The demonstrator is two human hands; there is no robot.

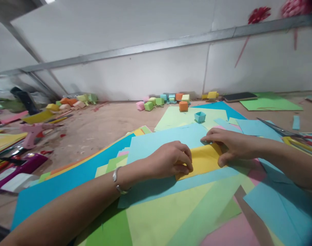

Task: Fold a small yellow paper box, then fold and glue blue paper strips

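Note:
A yellow strip of paper (206, 158) lies across a light blue sheet (156, 145) in front of me. My left hand (172, 160), a silver bracelet at its wrist, is closed with its fingertips on the strip's left end. My right hand (227, 145) grips the right end, thumb at the lower edge and fingers at the upper edge. Part of each end is hidden under the fingers. Just beyond the strip stands a small open light blue paper box (199, 117). An orange paper cube (183, 106) sits farther back.
Layered coloured sheets spread beneath my arms. Scissors (276, 129) lie at the right. A pink glue gun (31, 133) and a purple tool (24, 167) are at the left. Several paper cubes (159, 101) line the wall, near a dark phone (240, 97) and a green sheet (271, 101).

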